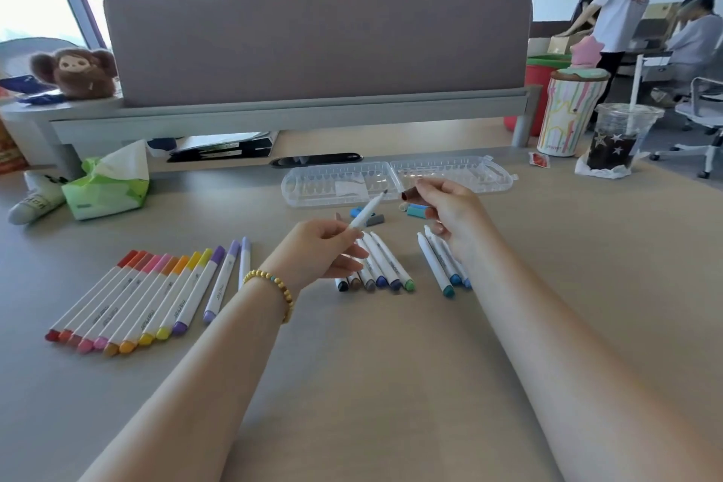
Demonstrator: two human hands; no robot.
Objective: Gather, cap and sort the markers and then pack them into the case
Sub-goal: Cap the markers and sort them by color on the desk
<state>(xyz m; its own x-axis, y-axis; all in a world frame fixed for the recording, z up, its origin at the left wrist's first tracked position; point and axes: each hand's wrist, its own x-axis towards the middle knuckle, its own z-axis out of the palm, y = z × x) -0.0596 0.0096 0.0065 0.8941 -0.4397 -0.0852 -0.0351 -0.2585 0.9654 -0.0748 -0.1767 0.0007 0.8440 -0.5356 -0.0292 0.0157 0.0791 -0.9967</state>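
Observation:
My left hand point(326, 252) grips an uncapped white marker point(365, 213), its dark tip pointing up and to the right. My right hand point(450, 213) pinches a brown cap point(410, 194) a little to the right of that tip. The clear plastic case point(395, 181) lies open behind both hands. A fan of capped markers point(148, 295), red through purple, lies at the left. Uncapped dark-ended markers point(377, 266) lie under my left hand. Blue and teal ones point(442, 266) lie under my right wrist. Loose blue and grey caps point(369, 216) sit in front of the case.
A green tissue pack point(107, 188) sits at the left. A striped cup point(567, 115) and an iced drink point(618, 137) stand at the right. A black phone point(317, 160) lies behind the case, under the grey desk divider point(317, 47). People are in the room's back right.

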